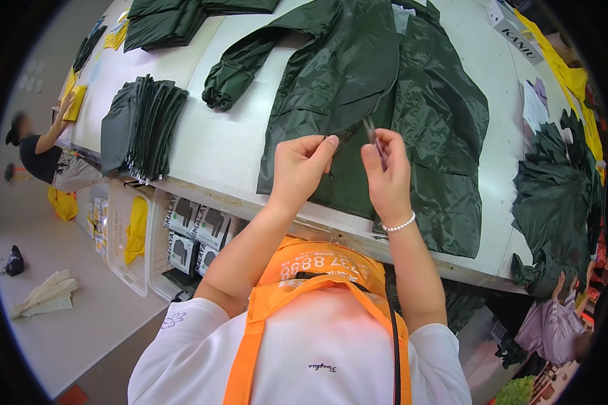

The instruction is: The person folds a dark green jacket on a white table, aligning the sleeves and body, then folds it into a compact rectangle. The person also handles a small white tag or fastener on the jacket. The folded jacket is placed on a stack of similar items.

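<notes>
A dark green rain jacket [440,101] lies spread open on the white table in front of me, one sleeve stretched to the left. My left hand [300,167] is closed, pinching the edge of the jacket's front opening between thumb and fingers. Just to its right, my right hand [389,172] grips a small pair of thread snips [369,128], their metal blades pointing up and away beside the jacket edge. Fingers hide most of the snips' handle. Whether the blades touch the cloth I cannot tell.
A stack of folded dark green garments [144,125] sits to the left, with more folded ones [165,23] behind. Heaped green garments [554,179] hang over the right edge. White baskets [125,260] with packages stand below. Co-workers [40,152] are at left and right.
</notes>
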Action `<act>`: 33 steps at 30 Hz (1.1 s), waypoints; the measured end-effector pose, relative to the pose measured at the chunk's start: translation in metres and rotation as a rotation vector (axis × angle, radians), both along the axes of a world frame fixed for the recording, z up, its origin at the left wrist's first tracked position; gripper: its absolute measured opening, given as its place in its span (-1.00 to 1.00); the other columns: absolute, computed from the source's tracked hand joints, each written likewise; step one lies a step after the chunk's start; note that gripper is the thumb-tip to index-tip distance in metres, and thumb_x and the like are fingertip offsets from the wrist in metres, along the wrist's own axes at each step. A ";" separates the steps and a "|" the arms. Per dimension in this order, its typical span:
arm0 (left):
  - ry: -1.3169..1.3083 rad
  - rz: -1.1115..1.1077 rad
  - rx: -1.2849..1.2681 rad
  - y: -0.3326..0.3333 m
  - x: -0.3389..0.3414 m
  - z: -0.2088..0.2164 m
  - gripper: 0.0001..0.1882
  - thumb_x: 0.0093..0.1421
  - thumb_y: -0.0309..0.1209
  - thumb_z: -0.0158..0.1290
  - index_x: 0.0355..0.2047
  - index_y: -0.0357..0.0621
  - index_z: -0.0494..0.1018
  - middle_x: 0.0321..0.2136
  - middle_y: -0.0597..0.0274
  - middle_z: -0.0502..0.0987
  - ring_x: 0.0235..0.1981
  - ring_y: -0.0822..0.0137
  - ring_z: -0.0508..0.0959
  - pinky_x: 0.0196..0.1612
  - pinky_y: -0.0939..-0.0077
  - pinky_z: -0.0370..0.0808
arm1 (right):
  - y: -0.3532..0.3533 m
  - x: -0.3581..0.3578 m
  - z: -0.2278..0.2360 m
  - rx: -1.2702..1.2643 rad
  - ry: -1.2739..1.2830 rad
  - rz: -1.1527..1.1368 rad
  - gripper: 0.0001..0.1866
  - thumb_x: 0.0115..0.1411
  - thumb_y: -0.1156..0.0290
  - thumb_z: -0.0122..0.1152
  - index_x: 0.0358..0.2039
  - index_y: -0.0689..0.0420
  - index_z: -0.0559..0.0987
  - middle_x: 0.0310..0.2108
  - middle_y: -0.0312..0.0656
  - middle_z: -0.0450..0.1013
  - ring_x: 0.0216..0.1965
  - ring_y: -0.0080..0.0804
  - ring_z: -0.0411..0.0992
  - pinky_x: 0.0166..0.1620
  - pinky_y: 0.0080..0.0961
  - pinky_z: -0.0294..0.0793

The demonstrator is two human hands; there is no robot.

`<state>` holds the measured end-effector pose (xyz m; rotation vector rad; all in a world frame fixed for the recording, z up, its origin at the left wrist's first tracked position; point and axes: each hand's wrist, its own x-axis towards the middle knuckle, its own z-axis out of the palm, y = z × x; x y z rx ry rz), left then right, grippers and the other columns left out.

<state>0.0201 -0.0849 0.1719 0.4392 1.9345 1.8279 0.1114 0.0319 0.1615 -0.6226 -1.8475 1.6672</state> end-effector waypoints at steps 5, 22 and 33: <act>-0.063 -0.016 0.011 0.003 0.003 0.004 -0.60 0.18 -0.34 0.05 -0.77 -0.23 0.37 -0.81 0.49 0.29 -0.72 0.68 0.19 -0.64 0.68 0.06 | -0.009 0.006 0.003 0.287 -0.062 0.025 -0.76 0.19 0.36 0.18 -0.23 0.25 0.43 -0.40 -0.20 0.39 -0.43 -0.50 0.39 -0.35 -0.62 0.40; -0.220 -0.072 0.075 -0.001 -0.002 0.005 -0.70 0.15 -0.38 0.02 -0.71 -0.18 0.46 -0.74 0.37 0.42 -0.67 0.63 0.27 -0.56 0.71 0.15 | -0.013 -0.005 -0.003 0.640 -0.078 -0.071 -0.81 0.09 0.39 0.23 -0.31 0.14 0.47 -0.45 -0.17 0.40 -0.52 -0.21 0.42 -0.49 -0.45 0.37; -0.213 -0.060 0.086 -0.006 -0.013 -0.009 -0.59 0.16 -0.33 0.02 -0.80 -0.21 0.38 -0.82 0.49 0.29 -0.75 0.67 0.17 -0.66 0.67 0.03 | -0.011 -0.019 -0.004 -0.108 -0.028 -0.002 -0.73 0.15 0.38 0.24 -0.22 0.25 0.45 -0.41 -0.34 0.36 -0.44 -0.69 0.25 -0.38 -0.73 0.30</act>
